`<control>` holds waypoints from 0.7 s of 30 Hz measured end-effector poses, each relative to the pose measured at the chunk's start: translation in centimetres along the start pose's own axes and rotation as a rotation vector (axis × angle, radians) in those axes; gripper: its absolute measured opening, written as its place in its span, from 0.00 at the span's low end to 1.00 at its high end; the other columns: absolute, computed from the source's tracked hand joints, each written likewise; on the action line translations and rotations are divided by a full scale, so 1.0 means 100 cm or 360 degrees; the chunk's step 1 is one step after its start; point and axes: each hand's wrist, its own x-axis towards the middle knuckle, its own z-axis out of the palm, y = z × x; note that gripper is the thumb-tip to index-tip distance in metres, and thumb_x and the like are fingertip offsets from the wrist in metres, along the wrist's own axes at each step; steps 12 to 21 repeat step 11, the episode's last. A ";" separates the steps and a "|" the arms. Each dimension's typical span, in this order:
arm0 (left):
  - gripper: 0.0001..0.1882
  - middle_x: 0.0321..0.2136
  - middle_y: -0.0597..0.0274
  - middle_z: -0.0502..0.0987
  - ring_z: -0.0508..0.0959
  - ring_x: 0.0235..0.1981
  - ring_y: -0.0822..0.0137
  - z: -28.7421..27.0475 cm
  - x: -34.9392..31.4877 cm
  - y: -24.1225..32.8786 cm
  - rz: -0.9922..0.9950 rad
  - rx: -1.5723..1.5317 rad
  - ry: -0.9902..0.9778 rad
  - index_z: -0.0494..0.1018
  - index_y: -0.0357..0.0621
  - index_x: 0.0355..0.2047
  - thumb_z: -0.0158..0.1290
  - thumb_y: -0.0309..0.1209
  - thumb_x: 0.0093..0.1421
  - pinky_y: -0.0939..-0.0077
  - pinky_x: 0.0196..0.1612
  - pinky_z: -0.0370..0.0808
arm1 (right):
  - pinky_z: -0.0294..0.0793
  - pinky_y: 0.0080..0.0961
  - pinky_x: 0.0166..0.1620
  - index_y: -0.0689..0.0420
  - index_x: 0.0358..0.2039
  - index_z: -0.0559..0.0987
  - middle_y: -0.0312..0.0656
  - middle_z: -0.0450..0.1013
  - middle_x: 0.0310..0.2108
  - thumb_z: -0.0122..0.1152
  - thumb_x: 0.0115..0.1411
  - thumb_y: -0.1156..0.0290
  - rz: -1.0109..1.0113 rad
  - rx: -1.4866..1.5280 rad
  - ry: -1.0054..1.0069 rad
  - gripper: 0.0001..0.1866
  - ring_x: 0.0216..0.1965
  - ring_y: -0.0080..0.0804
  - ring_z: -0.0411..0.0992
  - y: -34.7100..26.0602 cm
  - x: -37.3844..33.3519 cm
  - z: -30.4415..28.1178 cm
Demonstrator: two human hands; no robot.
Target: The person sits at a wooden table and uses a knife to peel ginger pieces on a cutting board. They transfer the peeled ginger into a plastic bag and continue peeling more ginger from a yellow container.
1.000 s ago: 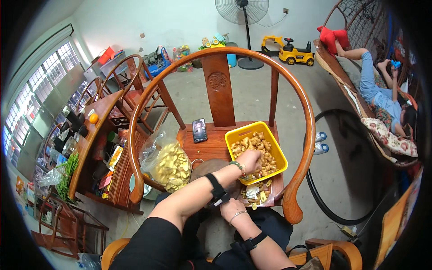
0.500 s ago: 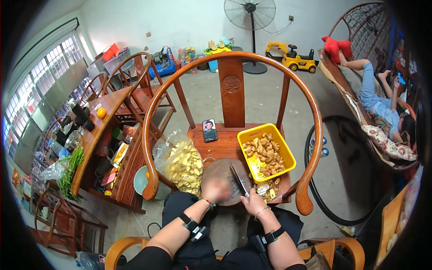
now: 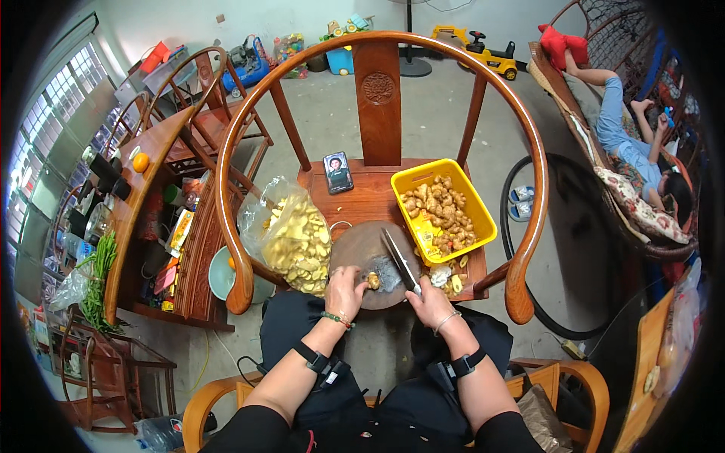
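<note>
A knife (image 3: 399, 258) with a broad dark blade is gripped by its handle in my right hand (image 3: 433, 305), its blade slanting over the round wooden chopping board (image 3: 351, 249). At the left part of the board, my left hand (image 3: 345, 294) has its thumb and fingertips against a small piece of ginger (image 3: 373, 281). A clear plastic bag (image 3: 260, 215) full of cut, pale yellow ginger pieces (image 3: 300, 245) stands left of the board. Right of it, a yellow plastic basket (image 3: 483, 240) holds whole brown ginger roots (image 3: 445, 208). Several scraps (image 3: 453, 285) lie beside the basket.
All this rests on the seat of a wooden armchair (image 3: 377, 143), with a phone (image 3: 337, 172) behind. A pale bucket (image 3: 221, 275) stands left, near a wooden table (image 3: 155, 151). A black hose (image 3: 521, 291) curves over the floor. Someone lies on a couch (image 3: 627, 143) at right.
The view has tilted downward, so everything sits higher in it. My left hand, blurred before, is now sharp at the board's left with a ginger piece at its fingertips. The knife stays in my right hand.
</note>
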 end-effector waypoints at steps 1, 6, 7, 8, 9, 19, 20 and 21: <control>0.14 0.36 0.51 0.76 0.76 0.38 0.51 -0.003 0.001 0.001 0.0163 -0.0022 -0.0032 0.74 0.38 0.35 0.63 0.26 0.48 0.64 0.42 0.74 | 0.71 0.49 0.40 0.63 0.38 0.66 0.63 0.74 0.31 0.57 0.61 0.58 0.0014 0.0001 -0.0004 0.20 0.37 0.63 0.73 -0.002 0.000 0.000; 0.15 0.39 0.55 0.76 0.76 0.42 0.53 0.004 -0.001 -0.011 0.0599 -0.0137 -0.0129 0.75 0.39 0.36 0.61 0.22 0.46 0.65 0.46 0.73 | 0.71 0.49 0.40 0.62 0.40 0.67 0.63 0.74 0.31 0.57 0.62 0.59 0.0028 -0.0061 -0.0022 0.19 0.37 0.63 0.73 -0.009 -0.003 0.000; 0.15 0.39 0.54 0.77 0.76 0.43 0.53 0.007 0.000 -0.013 0.0582 -0.0133 -0.0157 0.75 0.40 0.36 0.61 0.21 0.46 0.66 0.47 0.74 | 0.71 0.49 0.40 0.62 0.40 0.67 0.64 0.74 0.31 0.57 0.62 0.59 0.0015 -0.0066 -0.0022 0.18 0.37 0.63 0.73 -0.009 -0.005 -0.001; 0.15 0.39 0.54 0.77 0.76 0.43 0.54 0.010 0.001 -0.016 0.0603 -0.0153 -0.0174 0.75 0.40 0.37 0.61 0.21 0.47 0.66 0.48 0.74 | 0.72 0.49 0.40 0.62 0.41 0.67 0.64 0.74 0.31 0.56 0.62 0.59 0.0003 -0.0071 -0.0022 0.18 0.38 0.63 0.73 -0.009 -0.007 -0.001; 0.15 0.39 0.54 0.77 0.76 0.43 0.54 0.013 0.001 -0.019 0.0624 -0.0173 -0.0191 0.76 0.40 0.37 0.61 0.21 0.47 0.66 0.48 0.74 | 0.72 0.50 0.39 0.61 0.40 0.67 0.64 0.74 0.29 0.56 0.62 0.59 -0.0054 -0.0074 -0.0026 0.18 0.35 0.63 0.73 -0.009 -0.009 0.000; 0.14 0.40 0.53 0.77 0.76 0.44 0.54 0.023 0.002 -0.027 0.0647 -0.0179 -0.0201 0.76 0.41 0.39 0.59 0.21 0.49 0.67 0.49 0.74 | 0.72 0.52 0.39 0.60 0.42 0.66 0.64 0.74 0.28 0.55 0.62 0.58 -0.0198 -0.0093 -0.0019 0.18 0.34 0.63 0.74 0.000 -0.012 0.006; 0.14 0.40 0.53 0.77 0.76 0.44 0.54 0.023 0.002 -0.027 0.0647 -0.0179 -0.0201 0.76 0.41 0.39 0.59 0.21 0.49 0.67 0.49 0.74 | 0.72 0.52 0.39 0.60 0.42 0.66 0.64 0.74 0.28 0.55 0.62 0.58 -0.0198 -0.0093 -0.0019 0.18 0.34 0.63 0.74 0.000 -0.012 0.006; 0.14 0.40 0.53 0.77 0.76 0.44 0.54 0.023 0.002 -0.027 0.0647 -0.0179 -0.0201 0.76 0.41 0.39 0.59 0.21 0.49 0.67 0.49 0.74 | 0.72 0.52 0.39 0.60 0.42 0.66 0.64 0.74 0.28 0.55 0.62 0.58 -0.0198 -0.0093 -0.0019 0.18 0.34 0.63 0.74 0.000 -0.012 0.006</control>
